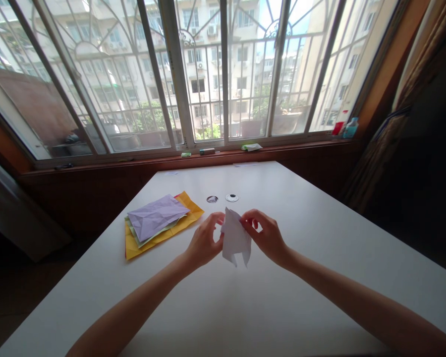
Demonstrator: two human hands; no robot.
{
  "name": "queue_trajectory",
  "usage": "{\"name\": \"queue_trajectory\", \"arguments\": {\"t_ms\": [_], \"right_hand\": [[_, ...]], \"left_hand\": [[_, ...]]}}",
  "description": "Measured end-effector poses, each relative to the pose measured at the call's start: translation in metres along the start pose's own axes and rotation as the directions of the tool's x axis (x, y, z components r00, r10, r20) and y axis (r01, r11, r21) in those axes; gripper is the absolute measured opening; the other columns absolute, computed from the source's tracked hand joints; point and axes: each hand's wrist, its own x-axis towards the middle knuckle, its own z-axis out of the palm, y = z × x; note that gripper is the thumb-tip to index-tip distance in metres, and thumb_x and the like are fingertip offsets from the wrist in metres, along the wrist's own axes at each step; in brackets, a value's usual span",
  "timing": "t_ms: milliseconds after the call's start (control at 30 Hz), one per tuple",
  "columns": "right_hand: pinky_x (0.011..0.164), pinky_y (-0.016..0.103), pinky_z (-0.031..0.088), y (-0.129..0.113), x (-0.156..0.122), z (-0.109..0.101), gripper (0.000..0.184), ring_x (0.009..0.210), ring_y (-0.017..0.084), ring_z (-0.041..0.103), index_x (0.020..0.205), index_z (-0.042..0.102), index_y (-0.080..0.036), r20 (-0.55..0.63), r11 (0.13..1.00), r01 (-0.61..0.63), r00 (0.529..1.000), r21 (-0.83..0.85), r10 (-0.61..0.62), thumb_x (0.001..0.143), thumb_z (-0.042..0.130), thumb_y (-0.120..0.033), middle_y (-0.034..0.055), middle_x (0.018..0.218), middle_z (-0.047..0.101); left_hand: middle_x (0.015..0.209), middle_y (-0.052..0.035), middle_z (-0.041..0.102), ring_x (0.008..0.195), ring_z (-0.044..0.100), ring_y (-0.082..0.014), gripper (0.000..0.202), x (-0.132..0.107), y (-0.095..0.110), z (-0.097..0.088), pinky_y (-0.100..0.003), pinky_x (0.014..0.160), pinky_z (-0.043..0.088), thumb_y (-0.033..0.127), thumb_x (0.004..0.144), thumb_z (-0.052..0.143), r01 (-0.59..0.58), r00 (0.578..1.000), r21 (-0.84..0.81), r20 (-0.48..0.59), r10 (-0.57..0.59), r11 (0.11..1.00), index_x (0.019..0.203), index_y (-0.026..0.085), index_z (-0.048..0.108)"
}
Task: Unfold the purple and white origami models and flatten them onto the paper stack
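Note:
A folded piece of white paper [235, 239] with pointed corners and a notched lower edge is held up above the white table. My left hand [207, 237] grips its left edge between thumb and fingers. On the opposite side, my right hand [263, 230] pinches the upper right edge. The paper hides some of the left fingertips. Left of my hands lies a stack of folded papers: a lilac sheet [156, 214] folded like an envelope on top, a pale green one [163, 235] beneath, and a yellow one [191, 207] lower down with a bit of red showing.
Two round grommet holes, a left one [212, 199] and a right one [232, 198], sit in the table [319, 258] beyond my hands. Along the windowsill lie small items, including a green-and-white packet [251, 147]. A red bottle [340, 123] and a blue-green bottle [351, 128] stand at its right end.

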Motion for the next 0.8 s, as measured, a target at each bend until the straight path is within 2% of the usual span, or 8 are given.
{"name": "queue_trajectory", "arguments": {"t_ms": [133, 267, 367, 467, 633, 800], "right_hand": [[0.061, 0.026, 0.045, 0.002, 0.000, 0.001, 0.015, 0.072, 0.013, 0.052, 0.078, 0.058, -0.020, 0.079, 0.984, 0.174, 0.981, 0.038, -0.177, 0.082, 0.046, -0.012, 0.0034, 0.078, 0.058], [0.071, 0.031, 0.046, -0.003, 0.000, -0.002, 0.019, 0.086, 0.016, 0.051, 0.086, 0.058, -0.021, 0.225, 0.967, 0.240, 0.941, 0.087, -0.254, 0.081, 0.043, -0.010, 0.0068, 0.094, 0.057], [0.085, 0.038, 0.043, -0.011, -0.001, -0.006, 0.019, 0.104, 0.020, 0.045, 0.091, 0.056, -0.020, 0.359, 0.960, 0.251, 0.891, 0.122, -0.278, 0.079, 0.044, -0.011, 0.0099, 0.114, 0.049], [0.095, 0.044, 0.035, -0.013, -0.001, -0.008, 0.023, 0.118, 0.023, 0.035, 0.096, 0.053, -0.020, 0.390, 0.947, 0.304, 0.864, 0.099, -0.318, 0.075, 0.047, -0.012, 0.0107, 0.127, 0.040], [0.097, 0.047, 0.033, -0.007, -0.003, -0.006, 0.034, 0.123, 0.025, 0.028, 0.100, 0.047, -0.021, 0.368, 0.925, 0.370, 0.851, 0.088, -0.375, 0.069, 0.047, -0.007, 0.0109, 0.133, 0.033], [0.093, 0.045, 0.037, -0.008, -0.003, -0.005, 0.026, 0.120, 0.024, 0.034, 0.084, 0.048, -0.021, 0.385, 0.938, 0.345, 0.861, 0.041, -0.333, 0.065, 0.045, -0.003, 0.0102, 0.130, 0.038]], "left_hand": [[0.085, -0.0020, 0.059, 0.079, 0.054, -0.0146, 0.021, 0.004, -0.002, 0.000, -0.024, 0.065, 0.043, 0.012, 0.073, 0.046, 0.089, 0.993, -0.143, 0.085, -0.077, 0.986, 0.093, 0.018, 0.052], [0.074, -0.0015, 0.059, 0.070, 0.054, -0.0141, 0.011, 0.006, -0.005, 0.000, -0.023, 0.061, 0.042, 0.015, 0.076, 0.046, 0.123, 0.988, -0.149, 0.107, -0.108, 0.981, 0.078, 0.016, 0.057], [0.077, -0.0025, 0.059, 0.071, 0.054, -0.0146, 0.015, 0.007, -0.006, -0.001, -0.024, 0.062, 0.042, 0.018, 0.079, 0.043, 0.135, 0.990, -0.107, 0.046, -0.131, 0.985, 0.081, 0.016, 0.058], [0.081, -0.0024, 0.059, 0.074, 0.054, -0.0145, 0.016, 0.007, -0.006, -0.003, -0.025, 0.066, 0.042, 0.015, 0.077, 0.042, 0.141, 0.988, -0.069, -0.059, -0.145, 0.988, 0.084, 0.017, 0.057], [0.079, -0.0011, 0.058, 0.074, 0.053, -0.0141, 0.016, 0.008, -0.003, -0.007, -0.024, 0.065, 0.041, 0.013, 0.074, 0.042, 0.139, 0.977, -0.036, -0.158, -0.143, 0.990, 0.081, 0.018, 0.056], [0.084, -0.0006, 0.059, 0.079, 0.053, -0.0150, 0.023, 0.007, -0.003, -0.006, -0.027, 0.072, 0.041, 0.006, 0.067, 0.043, 0.107, 0.969, -0.041, -0.221, -0.113, 0.993, 0.083, 0.019, 0.054]]}}
